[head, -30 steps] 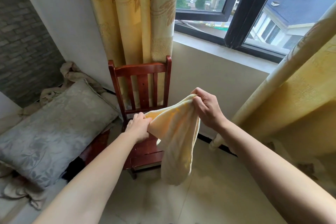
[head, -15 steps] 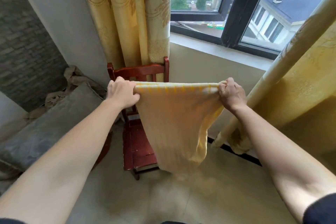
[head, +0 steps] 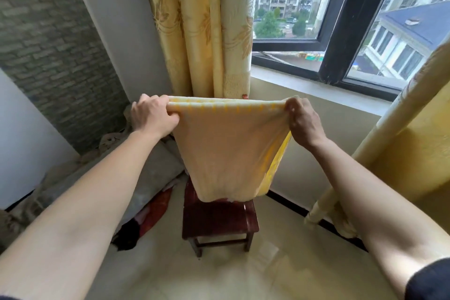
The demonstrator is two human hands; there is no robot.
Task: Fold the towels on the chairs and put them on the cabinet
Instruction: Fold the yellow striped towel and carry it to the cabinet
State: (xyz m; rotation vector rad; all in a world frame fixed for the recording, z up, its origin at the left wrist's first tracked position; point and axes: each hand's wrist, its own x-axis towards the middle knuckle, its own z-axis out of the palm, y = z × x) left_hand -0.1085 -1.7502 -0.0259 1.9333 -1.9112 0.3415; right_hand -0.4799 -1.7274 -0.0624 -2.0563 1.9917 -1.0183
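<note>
1. Yellow towel doubled, stretched taut at frame centre, hanging above red wooden chair
2. Left hand clenches its 9 o'clock corner
3. Right hand clenches its 3 o'clock corner
4. Gold curtain at 12 o'clock

We have a single wide-angle view, worn on the person's head, and verticals lean near its edges. We look forward and downward into a room corner. The window fills the upper right, the curtain hangs at top centre, the brick wall runs along the left, and the floor lies at the bottom. Both forearms enter from the lower corners and reach to arm's length at mid-frame, where the left hand and right hand grip the towel. The chair stands behind and below it, seen from above.
</note>
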